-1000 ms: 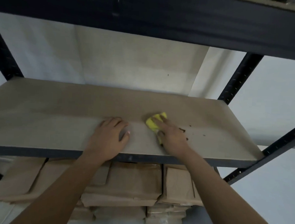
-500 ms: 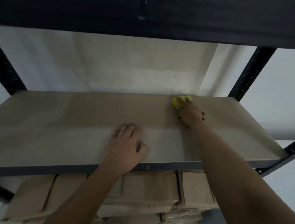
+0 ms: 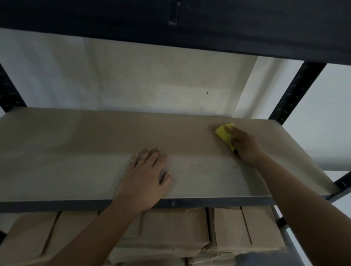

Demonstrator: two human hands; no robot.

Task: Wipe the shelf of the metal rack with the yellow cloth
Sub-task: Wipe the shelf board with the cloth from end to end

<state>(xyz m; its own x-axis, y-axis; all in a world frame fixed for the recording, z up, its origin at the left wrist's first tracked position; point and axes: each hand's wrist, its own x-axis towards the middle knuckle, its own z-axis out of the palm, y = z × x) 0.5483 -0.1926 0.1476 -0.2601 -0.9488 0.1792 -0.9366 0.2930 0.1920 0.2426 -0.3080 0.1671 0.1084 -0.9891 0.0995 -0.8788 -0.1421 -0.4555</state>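
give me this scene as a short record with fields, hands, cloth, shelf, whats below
left hand: left hand flat, palm down, on the shelf near its front edge, holding nothing
right hand: right hand pressing the yellow cloth onto the shelf, far right, near the back
shelf: shelf of tan board in a dark metal rack
dirt: small dark specks on the board between the hands
below: stacked brown paper packages on the lower level
above: dark underside of the next shelf

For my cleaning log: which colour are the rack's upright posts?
Black, with small pale slots; the head view shows the right post best.
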